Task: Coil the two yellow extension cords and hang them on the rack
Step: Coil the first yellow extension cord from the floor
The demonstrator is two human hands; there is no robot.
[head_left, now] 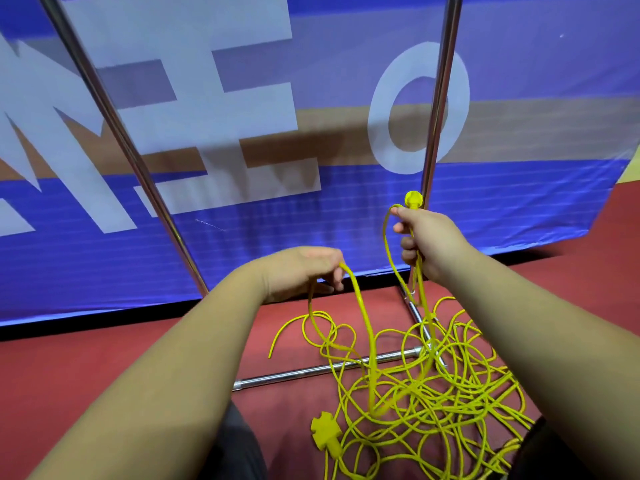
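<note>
A tangled heap of yellow extension cord [436, 393] lies on the red floor at lower right, with a cross-shaped socket end [323, 433] at its near left edge. My right hand [429, 240] is raised and shut on the cord just below a round yellow plug [413, 199], with a short loop hanging from it. My left hand [304, 268], lower and to the left, pinches a strand that drops in a long loop into the heap. The metal rack [438, 109] stands behind the hands, its right post directly behind my right hand.
The rack's left post [114, 119] slants across the left of the view, and its base bars [329, 367] lie on the floor under the heap. A blue banner [242, 98] with large white letters hangs close behind the rack. My dark trouser legs [239, 452] show at the bottom.
</note>
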